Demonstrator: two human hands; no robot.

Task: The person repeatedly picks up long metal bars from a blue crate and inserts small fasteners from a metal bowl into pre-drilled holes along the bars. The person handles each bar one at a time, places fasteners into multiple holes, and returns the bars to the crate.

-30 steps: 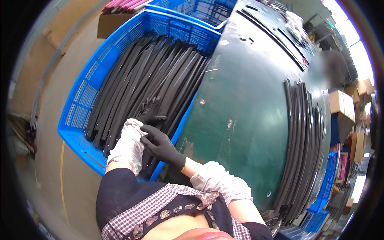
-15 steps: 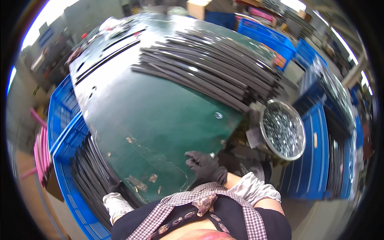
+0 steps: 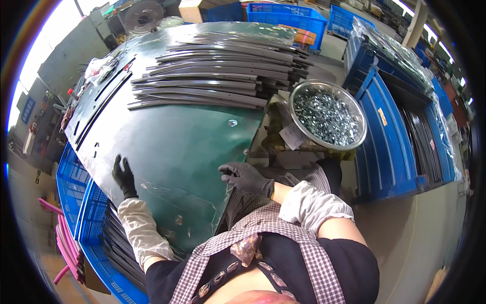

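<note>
My left hand (image 3: 124,178), in a black glove, is raised over the left side of the green tabletop (image 3: 182,137). Its fingers are spread and nothing is in them. At the table's near right edge my right hand (image 3: 247,180), also black-gloved, is half curled in front of my apron; whatever its palm may hold is hidden. Across the far half of the table lies a row of long dark strips (image 3: 207,76). A steel bowl (image 3: 360,126) full of small shiny metal clips (image 3: 324,114) stands to the right of the table.
Blue crates (image 3: 93,243) holding dark strips stand at the left, beside pink tubes (image 3: 66,243). Another blue crate (image 3: 387,131) with strips is on the right. Several thin dark strips (image 3: 104,109) lie along the table's left edge. A fan (image 3: 144,16) stands behind.
My left hand has come up out of the left crate and over the tabletop, with its fingers spread. The view has turned, and my right hand stays near the table edge.
</note>
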